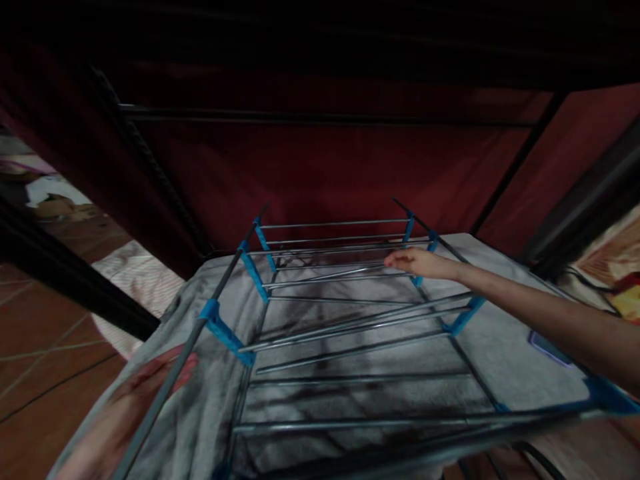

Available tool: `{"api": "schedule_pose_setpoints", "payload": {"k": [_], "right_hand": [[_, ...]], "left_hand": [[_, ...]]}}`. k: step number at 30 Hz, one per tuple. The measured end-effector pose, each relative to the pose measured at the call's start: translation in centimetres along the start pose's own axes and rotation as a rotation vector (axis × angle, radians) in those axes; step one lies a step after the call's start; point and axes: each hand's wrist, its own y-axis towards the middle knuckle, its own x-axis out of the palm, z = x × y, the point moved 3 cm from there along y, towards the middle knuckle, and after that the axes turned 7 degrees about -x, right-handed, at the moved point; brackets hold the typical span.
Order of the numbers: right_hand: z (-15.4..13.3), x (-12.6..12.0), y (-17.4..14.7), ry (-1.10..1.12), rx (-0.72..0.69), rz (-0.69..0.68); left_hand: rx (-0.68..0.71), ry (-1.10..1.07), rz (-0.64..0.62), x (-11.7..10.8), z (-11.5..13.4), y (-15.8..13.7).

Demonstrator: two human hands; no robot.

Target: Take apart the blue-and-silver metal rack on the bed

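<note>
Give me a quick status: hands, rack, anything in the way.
Right hand on a far metal rod of the rack. Left hand at the side pole, grip unclear. Grey fabric under the rods. Nothing blocking.

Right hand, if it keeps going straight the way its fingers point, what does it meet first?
The right hand points left across the rack, fingers on a thin metal rod. Going straight on, it would probably run along that rod to the blue connector on the left side bar, though depth is hard to judge.
</note>
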Motion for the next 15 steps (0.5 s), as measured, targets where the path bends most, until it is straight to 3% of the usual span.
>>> {"api": "schedule_pose_setpoints", "payload": {"k": [3,6,9,12,15], "right_hand": [[-3.1,5.2,2.6,-0.112,-0.093,-0.171],[-5.3,7.3,3.2,-0.259,-0.245,-0.281],[-5.8,5.5,2.2,-0.256,-0.303,-0.301],[-4.5,1.5,0.7,-0.162,-0.222,-0.187],[-2.2,-2.0,-1.2,-0.082,-0.104,-0.091]], "left_hand": [[0.094,-0.103,0.004,2.6,2.9,-0.5],[0.203,-0.061,0.073,3.4,6.1,-0.8],[0.451,0.165,0.217,3.4,10.8,-3.0],[0.745,0.515,0.351,5.1,15.4,-6.4],[0.909,0.818,0.181,9.3,17.3,-8.0]]}}
